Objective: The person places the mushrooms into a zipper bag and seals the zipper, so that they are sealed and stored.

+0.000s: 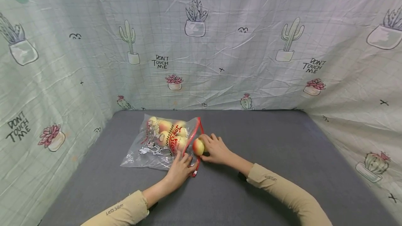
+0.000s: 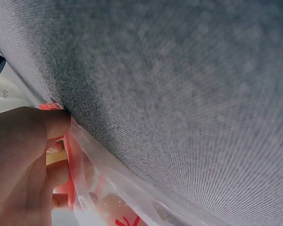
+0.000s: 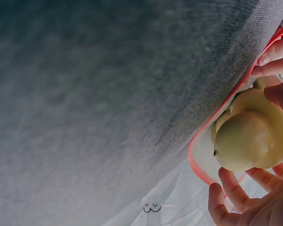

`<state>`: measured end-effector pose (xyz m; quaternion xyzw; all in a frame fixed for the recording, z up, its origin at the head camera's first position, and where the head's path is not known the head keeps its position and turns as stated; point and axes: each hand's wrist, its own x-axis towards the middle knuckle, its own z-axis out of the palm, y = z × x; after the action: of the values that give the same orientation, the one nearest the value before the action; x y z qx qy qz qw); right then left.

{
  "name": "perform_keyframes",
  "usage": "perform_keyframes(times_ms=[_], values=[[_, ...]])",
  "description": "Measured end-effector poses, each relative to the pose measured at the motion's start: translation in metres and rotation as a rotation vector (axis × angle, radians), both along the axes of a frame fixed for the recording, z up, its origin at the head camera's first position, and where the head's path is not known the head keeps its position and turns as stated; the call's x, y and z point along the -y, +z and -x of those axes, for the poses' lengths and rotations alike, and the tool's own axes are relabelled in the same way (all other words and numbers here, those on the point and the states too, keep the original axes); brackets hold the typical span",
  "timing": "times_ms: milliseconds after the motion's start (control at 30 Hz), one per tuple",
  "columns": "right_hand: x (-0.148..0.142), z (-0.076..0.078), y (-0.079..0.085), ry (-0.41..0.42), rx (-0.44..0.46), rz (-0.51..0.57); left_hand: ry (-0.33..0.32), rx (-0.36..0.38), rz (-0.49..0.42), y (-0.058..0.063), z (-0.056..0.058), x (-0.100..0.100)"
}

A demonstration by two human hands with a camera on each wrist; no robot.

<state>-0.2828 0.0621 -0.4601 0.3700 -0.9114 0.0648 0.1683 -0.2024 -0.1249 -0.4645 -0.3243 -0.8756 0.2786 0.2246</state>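
A clear plastic zip bag (image 1: 133, 158) with red print and a red zip edge (image 1: 193, 132) lies on its side, mouth to the right. Several yellow-and-red peaches (image 1: 165, 125) show through its plastic. My left hand (image 1: 179, 171) holds the near end of the mouth; in the left wrist view the thumb and fingers (image 2: 59, 172) pinch the red edge. My right hand (image 1: 217, 150) grips one peach (image 1: 198, 147) right at the mouth. The right wrist view shows that peach (image 3: 243, 141) between thumb and fingers, with other peaches behind it inside the open bag.
The bag rests on a dark grey cloth-covered table (image 1: 270, 138). Behind and at both sides hangs a pale curtain (image 1: 220, 90) printed with cacti and lettering.
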Motion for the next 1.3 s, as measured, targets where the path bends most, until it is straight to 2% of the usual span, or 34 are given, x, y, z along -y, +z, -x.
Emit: perform_keyframes(times_ms=[267,500,633,800,833,1033,1300], values=[[0.009,0.001,-0.001,0.008,0.028,-0.031,-0.001,-0.004,-0.005,-0.001,0.000,-0.001],[0.013,0.002,-0.002,0.012,-0.003,-0.045,0.007,0.001,-0.001,-0.001,0.000,-0.001],[0.016,0.003,-0.002,0.017,0.014,-0.046,-0.016,-0.035,-0.006,-0.009,0.004,0.001],[0.020,0.003,-0.001,0.022,0.057,-0.034,-0.021,-0.049,-0.002,-0.006,0.003,0.003],[0.020,0.003,-0.002,0.022,0.058,-0.034,-0.003,-0.028,0.013,0.000,0.000,0.000],[0.020,0.004,-0.001,0.029,0.012,-0.058,0.020,0.010,0.029,0.002,-0.001,-0.002],[0.011,0.007,0.001,0.085,-0.123,-0.120,0.012,-0.012,0.010,0.001,0.000,-0.002]])
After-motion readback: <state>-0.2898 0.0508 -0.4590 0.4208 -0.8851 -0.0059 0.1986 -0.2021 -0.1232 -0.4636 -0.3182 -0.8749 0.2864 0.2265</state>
